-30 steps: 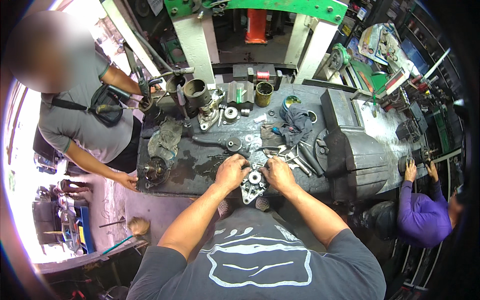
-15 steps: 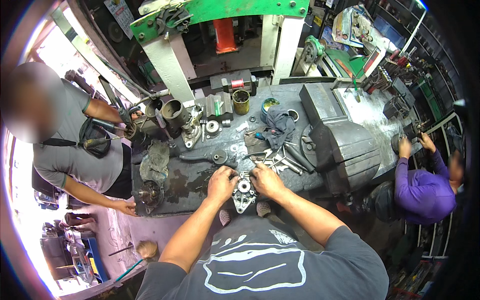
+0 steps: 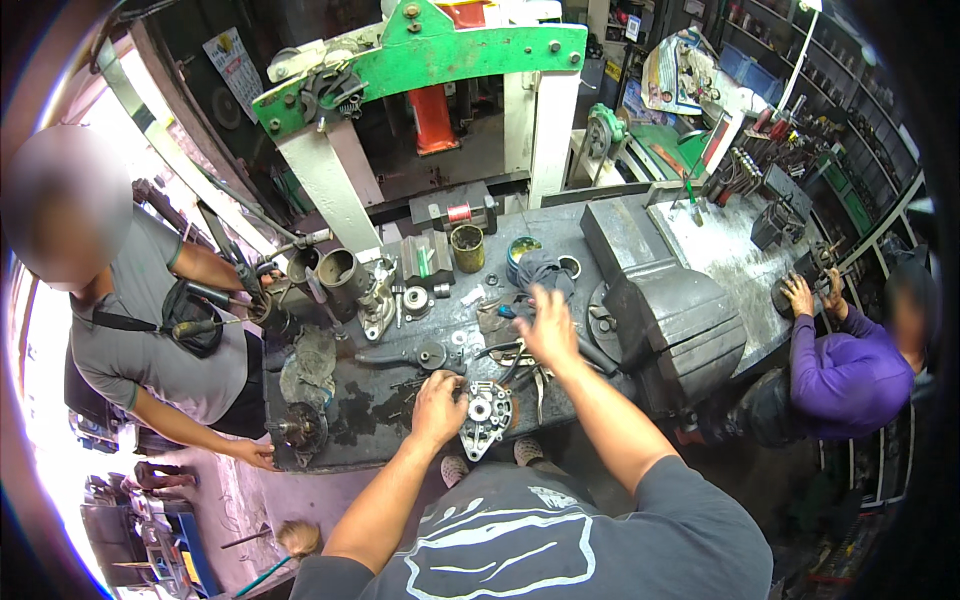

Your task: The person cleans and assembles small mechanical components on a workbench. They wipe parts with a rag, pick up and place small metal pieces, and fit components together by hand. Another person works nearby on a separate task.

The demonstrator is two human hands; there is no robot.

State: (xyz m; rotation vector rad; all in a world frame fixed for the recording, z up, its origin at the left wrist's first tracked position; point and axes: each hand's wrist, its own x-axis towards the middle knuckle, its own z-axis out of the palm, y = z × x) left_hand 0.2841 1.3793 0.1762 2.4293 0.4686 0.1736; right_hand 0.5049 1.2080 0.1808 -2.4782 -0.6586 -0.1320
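Observation:
A silvery metal end housing [image 3: 487, 415] with a round centre bore lies at the near edge of the workbench. My left hand [image 3: 438, 408] is closed at its upper left rim, fingers curled against the metal. Away from the housing, my right hand [image 3: 550, 328] reaches forward with fingers spread and nothing visible in it. Below that hand are several pliers and hand tools [image 3: 542, 385], partly covered by it. Just beyond its fingertips lies a dark grey rag [image 3: 543, 272]. A dark round part with a handle-like arm [image 3: 430, 355] rests beyond my left hand.
A large bench vise [image 3: 680, 310] stands to the right. Cylindrical metal housings [image 3: 343, 280], a yellowish can [image 3: 467, 250] and a blue-rimmed tin [image 3: 520, 250] line the back. One person [image 3: 160, 330] stands at the left end; another in purple [image 3: 850, 375] works at the right.
My right hand has let go of the housing and moved forward and right over the tools, opening its fingers. My left hand stays at the housing. The view has shifted slightly.

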